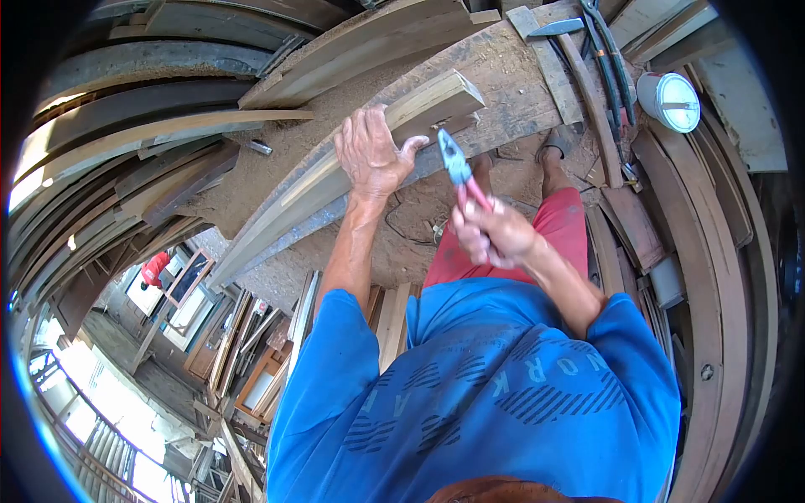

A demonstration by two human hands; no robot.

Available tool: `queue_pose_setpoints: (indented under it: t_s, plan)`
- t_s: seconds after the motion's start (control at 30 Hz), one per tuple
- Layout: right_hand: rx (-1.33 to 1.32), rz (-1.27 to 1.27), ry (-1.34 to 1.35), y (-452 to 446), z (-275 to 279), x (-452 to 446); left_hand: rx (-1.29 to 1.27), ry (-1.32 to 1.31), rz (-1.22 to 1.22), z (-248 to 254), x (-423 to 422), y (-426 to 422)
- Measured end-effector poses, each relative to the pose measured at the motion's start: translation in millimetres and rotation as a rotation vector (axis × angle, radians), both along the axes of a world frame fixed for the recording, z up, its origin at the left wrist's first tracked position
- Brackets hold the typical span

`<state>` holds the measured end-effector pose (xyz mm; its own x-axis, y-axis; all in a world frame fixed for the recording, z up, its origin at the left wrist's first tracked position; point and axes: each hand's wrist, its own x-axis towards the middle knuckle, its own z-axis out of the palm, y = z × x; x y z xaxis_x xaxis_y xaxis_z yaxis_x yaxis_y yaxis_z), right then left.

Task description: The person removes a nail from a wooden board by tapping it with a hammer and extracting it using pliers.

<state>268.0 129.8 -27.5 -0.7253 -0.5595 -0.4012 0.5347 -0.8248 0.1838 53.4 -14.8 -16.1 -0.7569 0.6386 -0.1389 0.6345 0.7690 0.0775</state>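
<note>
My left hand (369, 152) grips a long wooden beam (432, 105) close to its near end, fingers over the top and thumb along the side facing me. The beam lies on a worn, sawdust-covered workbench (524, 92) and runs away to the lower left. In my right hand (495, 233) is a pair of pliers (454, 159) with red handles. Its metal jaws point up toward the beam's side, just right of my left thumb. A small dark spot and a splintered bit show on that side of the beam. Whether the jaws touch anything, I cannot tell.
A hammer (579, 75) and long-handled cutters (608, 63) lie at the bench's right end, beside a white-lidded bucket (677, 105). Stacked planks (142, 101) fill the left; more boards (704, 251) line the right. A person in red (154, 270) is far off at left.
</note>
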Motion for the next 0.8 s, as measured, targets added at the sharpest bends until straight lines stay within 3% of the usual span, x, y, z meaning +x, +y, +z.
queue_pose_setpoints:
  t_s: [0.03, 0.1, 0.2, 0.3, 0.4, 0.6, 0.8]
  plan:
    - [0.014, 0.058, 0.045, -1.9, 5.8, 9.2, 0.009, 0.000, -0.005, -1.9, -6.8, 1.3]
    - [0.300, 0.164, 0.002, 0.8, 19.0, 21.8, 0.000, -0.023, -0.017, 1.7, -1.7, -4.0]
    - [0.988, 0.191, 0.223, 14.4, 3.0, 24.9, 0.025, 0.000, -0.041, -0.7, -5.3, -0.2]
    - [1.325, 0.191, 0.281, 20.7, 9.7, 17.1, 0.001, -0.028, -0.010, 1.7, -4.2, 2.3]
    - [1.298, 0.270, 0.239, 15.6, 5.7, 12.8, -0.035, -0.052, -0.009, 0.1, -13.6, 4.0]
    - [0.625, -0.083, 0.095, -4.0, -0.6, 7.6, -0.135, -0.140, 0.038, 1.6, -26.1, 12.5]
    - [0.473, -0.141, 0.032, -3.3, 7.9, -13.8, -0.103, -0.124, 0.002, -3.1, -28.1, 7.2]
